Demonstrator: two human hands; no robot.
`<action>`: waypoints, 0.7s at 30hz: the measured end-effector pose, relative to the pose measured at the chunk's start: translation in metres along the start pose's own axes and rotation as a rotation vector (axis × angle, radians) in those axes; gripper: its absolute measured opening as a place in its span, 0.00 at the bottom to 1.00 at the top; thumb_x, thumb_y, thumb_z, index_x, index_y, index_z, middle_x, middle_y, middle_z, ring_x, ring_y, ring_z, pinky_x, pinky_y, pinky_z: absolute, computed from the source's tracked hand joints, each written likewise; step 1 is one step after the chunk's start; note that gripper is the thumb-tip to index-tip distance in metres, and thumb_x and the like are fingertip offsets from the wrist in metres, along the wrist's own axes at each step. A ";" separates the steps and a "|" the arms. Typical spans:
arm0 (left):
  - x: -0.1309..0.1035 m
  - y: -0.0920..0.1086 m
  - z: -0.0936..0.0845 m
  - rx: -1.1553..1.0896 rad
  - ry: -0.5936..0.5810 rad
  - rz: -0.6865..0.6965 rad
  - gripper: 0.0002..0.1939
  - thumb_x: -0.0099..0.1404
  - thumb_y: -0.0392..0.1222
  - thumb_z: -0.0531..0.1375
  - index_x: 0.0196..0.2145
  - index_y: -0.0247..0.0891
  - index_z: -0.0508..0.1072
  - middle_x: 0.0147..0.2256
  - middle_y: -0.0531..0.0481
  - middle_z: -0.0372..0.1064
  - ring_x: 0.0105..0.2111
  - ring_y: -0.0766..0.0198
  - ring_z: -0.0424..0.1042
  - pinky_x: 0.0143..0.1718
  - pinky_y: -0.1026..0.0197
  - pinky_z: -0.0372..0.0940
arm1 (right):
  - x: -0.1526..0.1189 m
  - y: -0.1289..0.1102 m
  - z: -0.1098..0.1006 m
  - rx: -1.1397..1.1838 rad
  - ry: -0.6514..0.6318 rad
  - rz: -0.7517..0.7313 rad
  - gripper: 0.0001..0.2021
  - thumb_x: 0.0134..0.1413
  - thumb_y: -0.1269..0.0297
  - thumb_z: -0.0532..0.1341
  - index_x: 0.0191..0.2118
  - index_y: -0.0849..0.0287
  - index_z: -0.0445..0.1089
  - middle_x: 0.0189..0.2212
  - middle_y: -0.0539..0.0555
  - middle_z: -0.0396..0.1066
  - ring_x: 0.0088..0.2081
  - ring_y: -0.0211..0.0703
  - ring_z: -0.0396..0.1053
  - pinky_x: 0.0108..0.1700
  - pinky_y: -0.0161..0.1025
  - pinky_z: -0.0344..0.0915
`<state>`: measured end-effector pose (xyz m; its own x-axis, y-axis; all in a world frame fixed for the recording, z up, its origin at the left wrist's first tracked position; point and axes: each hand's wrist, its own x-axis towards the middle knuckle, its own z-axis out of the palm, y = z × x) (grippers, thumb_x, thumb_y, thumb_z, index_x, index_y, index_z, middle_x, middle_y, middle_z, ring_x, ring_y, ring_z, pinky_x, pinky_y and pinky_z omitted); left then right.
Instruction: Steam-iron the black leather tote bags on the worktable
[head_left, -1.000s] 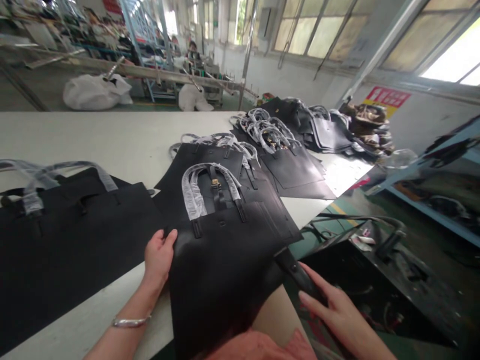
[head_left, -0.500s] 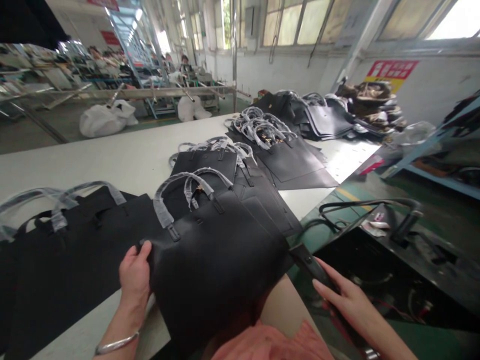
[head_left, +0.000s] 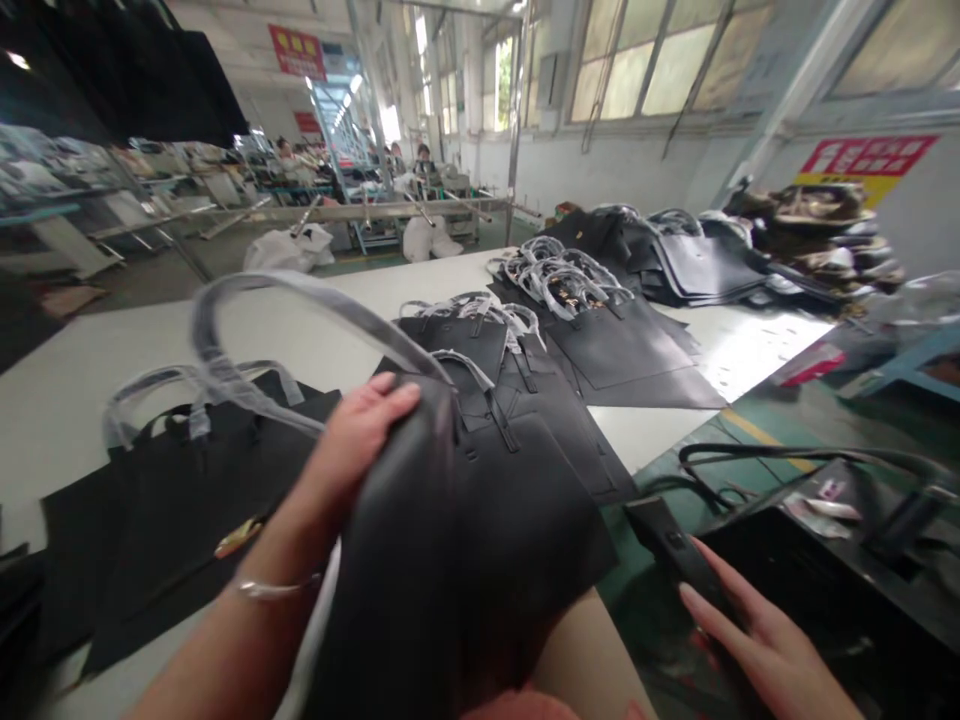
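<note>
Bag [head_left: 401, 550] in nearly closed left hand [head_left: 352, 440], tool [head_left: 667, 540] in curled right hand [head_left: 776, 635] beside bag; support evenly, avoid creasing.

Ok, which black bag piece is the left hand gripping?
The raised, bent piece nearest the camera; its plastic-wrapped handle looks largest, arching beyond the left hand.

Single head-worn view, facing forward and down (wide); table [head_left: 150, 335] close below, windows beyond.
</note>
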<state>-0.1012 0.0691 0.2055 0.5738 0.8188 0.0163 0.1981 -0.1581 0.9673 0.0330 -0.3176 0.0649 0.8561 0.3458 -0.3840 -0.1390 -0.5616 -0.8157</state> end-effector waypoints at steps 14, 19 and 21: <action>-0.031 -0.143 0.057 0.786 -0.497 0.587 0.14 0.62 0.40 0.64 0.45 0.36 0.69 0.49 0.42 0.64 0.49 0.52 0.65 0.52 0.51 0.63 | 0.027 -0.085 0.065 -0.210 -0.412 -0.146 0.32 0.57 0.53 0.57 0.66 0.56 0.54 0.24 0.47 0.69 0.22 0.39 0.67 0.23 0.34 0.62; -0.041 -0.174 0.064 0.709 -0.314 0.574 0.21 0.58 0.43 0.68 0.46 0.36 0.68 0.51 0.42 0.61 0.51 0.50 0.61 0.53 0.48 0.63 | 0.034 -0.109 0.085 -0.314 -0.538 -0.114 0.31 0.57 0.58 0.58 0.65 0.57 0.56 0.18 0.45 0.65 0.20 0.37 0.66 0.21 0.31 0.61; -0.043 -0.182 0.066 0.685 -0.289 0.568 0.20 0.58 0.43 0.68 0.46 0.36 0.68 0.51 0.42 0.62 0.51 0.51 0.62 0.53 0.48 0.63 | 0.037 -0.116 0.088 -0.333 -0.559 -0.087 0.31 0.57 0.58 0.58 0.65 0.57 0.55 0.18 0.45 0.65 0.19 0.37 0.66 0.20 0.30 0.61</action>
<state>-0.1097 0.0261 0.0126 0.8853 0.3645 0.2889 0.1994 -0.8586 0.4723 0.0365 -0.1736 0.1073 0.4575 0.6887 -0.5625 0.1576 -0.6853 -0.7110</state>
